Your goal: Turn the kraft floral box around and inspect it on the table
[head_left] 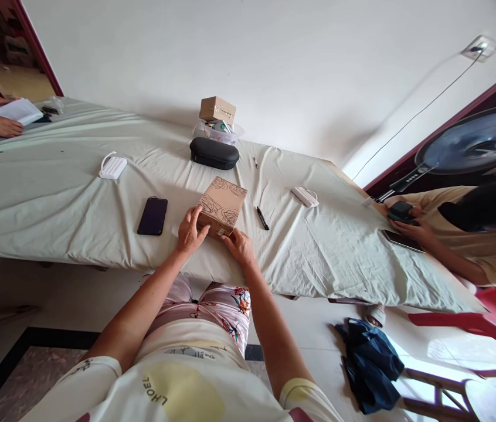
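Note:
A small cardboard box [223, 199] with black scribbled loops on its top rests on the cloth-covered table in front of me. My left hand [192, 230] grips its near left corner, thumb along the near side. At the near right corner, my right hand [239, 245] holds the same box with bent fingers. A black pen [262, 218] lies just right of the box, and a dark phone [152, 215] lies to its left. Behind it sits a black zip case [214, 153].
A plastic tub [217, 132] with a brown carton [217, 109] on it stands by the wall. White power-bank-like blocks [113, 166] lie left and right. Another person's hands hold papers [17, 111] far left; a person at right holds a dark object [401, 212] near a fan [476, 143].

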The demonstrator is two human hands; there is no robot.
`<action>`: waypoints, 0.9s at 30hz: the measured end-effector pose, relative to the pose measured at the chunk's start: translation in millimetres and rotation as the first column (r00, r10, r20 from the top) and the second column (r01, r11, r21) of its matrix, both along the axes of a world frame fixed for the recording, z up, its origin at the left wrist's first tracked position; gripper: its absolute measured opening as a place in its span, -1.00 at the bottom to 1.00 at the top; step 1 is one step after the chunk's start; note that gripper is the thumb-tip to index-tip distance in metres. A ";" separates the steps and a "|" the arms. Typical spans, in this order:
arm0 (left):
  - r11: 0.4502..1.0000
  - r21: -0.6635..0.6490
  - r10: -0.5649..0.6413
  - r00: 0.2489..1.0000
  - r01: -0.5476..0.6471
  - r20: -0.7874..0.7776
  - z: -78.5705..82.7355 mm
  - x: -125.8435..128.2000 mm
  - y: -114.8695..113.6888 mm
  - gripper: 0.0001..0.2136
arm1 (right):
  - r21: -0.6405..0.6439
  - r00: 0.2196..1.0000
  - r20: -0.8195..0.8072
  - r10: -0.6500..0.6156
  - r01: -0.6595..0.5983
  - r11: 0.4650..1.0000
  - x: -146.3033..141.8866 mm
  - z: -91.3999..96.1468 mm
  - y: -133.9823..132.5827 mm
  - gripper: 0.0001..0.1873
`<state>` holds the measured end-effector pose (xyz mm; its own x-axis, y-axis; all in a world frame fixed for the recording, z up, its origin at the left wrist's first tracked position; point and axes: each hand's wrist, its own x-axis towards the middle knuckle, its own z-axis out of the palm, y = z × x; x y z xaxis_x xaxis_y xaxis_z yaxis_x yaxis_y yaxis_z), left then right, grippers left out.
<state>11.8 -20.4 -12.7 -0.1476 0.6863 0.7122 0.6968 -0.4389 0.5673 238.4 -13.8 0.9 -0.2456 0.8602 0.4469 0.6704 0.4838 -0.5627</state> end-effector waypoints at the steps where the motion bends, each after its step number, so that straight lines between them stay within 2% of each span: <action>1: 1.000 -0.001 0.002 1.000 -0.002 -0.001 -0.2 0.5 -0.5 -0.43 | 0.022 0.999 -0.039 -0.013 0.014 1.000 0.6 -0.3 -0.3 -0.57; 4: 1.000 -0.001 -0.027 0.999 0.027 -0.038 -1.1 3.0 -2.2 -0.48 | 0.114 0.972 -0.229 -0.060 0.088 0.990 4.3 -0.9 -0.3 -0.41; 6: 0.998 -0.008 -0.065 0.995 0.064 -0.075 -1.7 4.1 -2.9 -0.49 | 0.182 0.959 -0.278 -0.054 0.108 0.977 7.2 -0.9 0.1 -0.31; 7: 0.997 -0.014 -0.081 0.993 0.080 -0.088 -1.9 4.3 -3.1 -0.49 | 0.211 0.962 -0.272 -0.039 0.099 0.972 8.3 -0.9 0.4 -0.32; 12: 0.994 -0.065 -0.098 0.987 0.090 -0.128 2.0 3.7 -3.9 -0.40 | 0.316 0.978 -0.206 0.012 0.055 0.947 9.9 -1.1 0.1 -0.49; 15: 0.996 -0.079 -0.050 0.982 0.037 -0.179 7.8 4.5 -6.9 -0.33 | 0.375 0.992 -0.125 0.026 0.023 0.927 7.1 -1.6 -3.0 -0.50; 20: 0.992 -0.106 0.044 0.979 -0.066 -0.200 14.2 5.7 -14.1 -0.32 | 0.388 0.981 0.114 0.156 -0.189 0.902 -0.7 -2.1 -8.3 -0.44; 27: 0.993 -0.109 0.019 0.961 -0.051 -0.275 15.9 10.2 -19.3 -0.03 | 0.416 0.967 0.201 0.154 -0.227 0.881 -0.7 -4.7 -7.3 -0.42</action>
<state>22.0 -39.8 3.2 0.0156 0.7632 0.6460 0.8458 -0.3547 0.3986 237.8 -21.1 -3.8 -0.4832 0.5195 0.7047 0.6027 0.7812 -0.1627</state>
